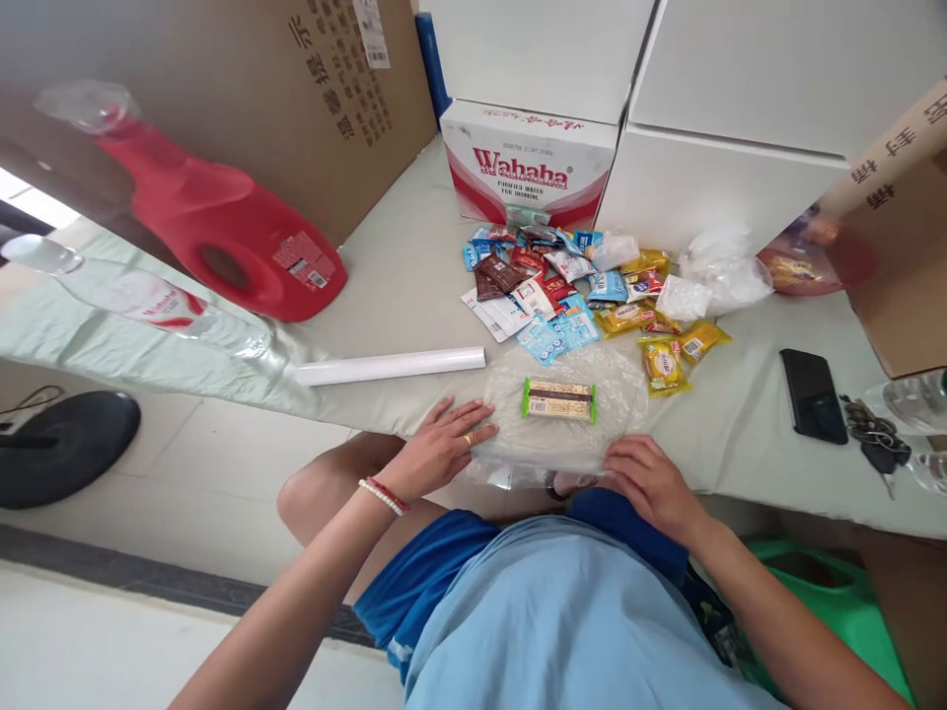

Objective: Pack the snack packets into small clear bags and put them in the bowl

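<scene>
Clear plastic bag (562, 419) flat at table (400, 286) edge right in front of me, green-ended snack bar (558, 399) inside. Left hand (442, 446) flat, fingers spread on bag's left edge; right hand (647, 478) fingers curled on near-right corner. Bag prob thin, slippery, floppy w/ light bar, so best pinch edges.

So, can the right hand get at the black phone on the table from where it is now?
Probably yes. The right hand rests on the clear bag's edge, and the black phone lies flat to its right, with only bare table between them.
</scene>
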Motion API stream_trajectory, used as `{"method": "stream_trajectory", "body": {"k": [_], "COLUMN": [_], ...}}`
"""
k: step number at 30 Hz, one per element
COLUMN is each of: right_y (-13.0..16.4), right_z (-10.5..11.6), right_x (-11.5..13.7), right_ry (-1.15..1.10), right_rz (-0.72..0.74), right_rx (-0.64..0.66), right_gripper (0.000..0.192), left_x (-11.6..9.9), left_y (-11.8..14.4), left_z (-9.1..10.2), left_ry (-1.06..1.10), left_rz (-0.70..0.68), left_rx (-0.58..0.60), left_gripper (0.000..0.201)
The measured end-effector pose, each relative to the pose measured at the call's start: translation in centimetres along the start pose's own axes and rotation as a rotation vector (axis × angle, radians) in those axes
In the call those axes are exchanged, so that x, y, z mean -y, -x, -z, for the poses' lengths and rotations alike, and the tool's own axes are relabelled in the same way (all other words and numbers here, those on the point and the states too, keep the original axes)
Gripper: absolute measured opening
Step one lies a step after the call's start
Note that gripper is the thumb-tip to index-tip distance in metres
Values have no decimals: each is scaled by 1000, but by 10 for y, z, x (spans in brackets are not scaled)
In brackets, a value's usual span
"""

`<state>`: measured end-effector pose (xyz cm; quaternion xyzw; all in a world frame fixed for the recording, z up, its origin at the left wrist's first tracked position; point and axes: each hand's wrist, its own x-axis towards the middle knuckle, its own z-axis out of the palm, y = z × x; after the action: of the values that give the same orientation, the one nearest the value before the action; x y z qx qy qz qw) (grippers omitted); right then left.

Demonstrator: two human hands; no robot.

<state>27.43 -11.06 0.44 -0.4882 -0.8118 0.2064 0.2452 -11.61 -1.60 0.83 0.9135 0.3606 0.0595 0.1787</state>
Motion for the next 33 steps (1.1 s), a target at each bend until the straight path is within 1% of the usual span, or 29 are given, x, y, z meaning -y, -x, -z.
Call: {"method": "stream_trajectory", "body": {"k": [1, 2, 3, 5, 7, 8, 10, 11, 13, 14, 15, 17, 18, 19, 20, 21, 22, 23, 24, 26, 28, 30, 32, 33], "right_y": [-6, -13, -21, -36, -51, -58, -71, -77, -90, -97, -104, -122, -133, -144, -155, -167, -177, -187, -196, -210, -219, -225, -227, -226], "right_z": [4, 10, 17, 28, 35, 37, 40, 43, 49, 52, 56, 60, 59, 57, 53, 47, 41, 34, 27, 18, 15, 19, 26, 30], "right_x": [0, 0, -1, -8, -21, -29, -42, -46, -48, -46, -43, -37, -35, -34, -33, -34, -35, -35, -36, -38, -38, -38, -36, -34], "right_ry": [-56, -107, -152, -230, -259, -235, -75, 49, 289, 374, 425, 447, 439, 427, 416, 407, 403, 402, 400, 394, 381, 365, 349, 338], "right_rz": [-50, -105, -166, -293, -408, -455, -512, -519, -487, -449, -405, -318, -280, -251, -234, -227, -230, -247, -275, -340, -382, -379, -351, -329], "right_rx": [-45, -79, -104, -131, -143, -137, -94, -68, -44, -50, -64, -66, -46, -16, 22, 63, 106, 146, 182, 243, 282, 307, 324, 326], "right_gripper": [23, 22, 22, 27, 33, 34, 30, 29, 32, 34, 36, 38, 39, 41, 43, 46, 50, 52, 55, 58, 54, 41, 26, 23], "left_x": [2, 4, 7, 10, 11, 10, 8, 6, 4, 4, 3, -2, -8, -15, -24, -34, -45, -56, -65, -78, -82, -82, -81, -81], "left_y": [-5, -11, -18, -37, -60, -72, -92, -98, -104, -104, -101, -92, -87, -84, -81, -81, -82, -86, -90, -100, -109, -114, -114, -114], "left_z": [1, 4, 7, 13, 18, 19, 18, 17, 16, 17, 18, 23, 26, 27, 27, 25, 21, 15, 9, -5, -15, -19, -19, -19], "left_ry": [45, 97, 146, 187, 130, 76, -34, -70, -82, -69, -60, -87, -120, -150, -169, -170, -153, -149, -164, -186, -193, -188, -183, -181], "left_rz": [5, 22, 54, 176, 350, 434, 546, 572, 603, 622, 648, 688, 676, 632, 561, 459, 345, 260, 230, 263, 327, 363, 372, 371], "left_rx": [-33, -73, -116, -184, -212, -217, -233, -250, -312, -367, -448, -671, -783, -862, -893, -856, -757, -635, -520, -324, -209, -159, -134, -125], "left_gripper": [40, 32, 31, 36, 38, 37, 33, 29, 23, 21, 19, 18, 18, 19, 21, 24, 26, 27, 29, 32, 36, 39, 40, 40]}}
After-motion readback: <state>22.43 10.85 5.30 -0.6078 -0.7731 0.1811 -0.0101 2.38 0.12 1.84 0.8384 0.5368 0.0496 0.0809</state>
